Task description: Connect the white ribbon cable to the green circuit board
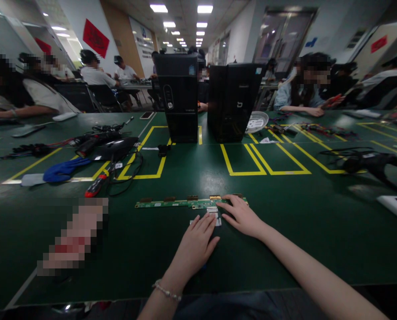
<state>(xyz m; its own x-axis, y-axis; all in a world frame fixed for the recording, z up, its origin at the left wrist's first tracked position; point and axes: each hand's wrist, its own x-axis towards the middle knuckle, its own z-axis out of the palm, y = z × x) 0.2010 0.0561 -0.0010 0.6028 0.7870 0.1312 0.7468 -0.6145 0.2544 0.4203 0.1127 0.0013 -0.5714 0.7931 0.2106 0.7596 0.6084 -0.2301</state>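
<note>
A long, narrow green circuit board (pixel 163 204) with several brown tabs on its far edge lies flat on the green table. My right hand (pixel 245 217) rests over its right end, fingers stretched and spread, fingertips at the board. Just nearer to me, my left hand (pixel 196 245) lies with its fingers extended over a small white piece (pixel 218 221), possibly a label or flat connector. The left fingers partly cover that piece, so its full shape is hidden. Neither hand is closed around anything.
Two black computer towers (pixel 183 100) stand behind the board. Left lie a red-and-black screwdriver (pixel 97 186), a blue glove (pixel 65 170) and tangled cables (pixel 100 134). A pixelated object (pixel 75 238) is nearer left. At right are a black cable bundle (pixel 365 162) and a white device (pixel 396 207).
</note>
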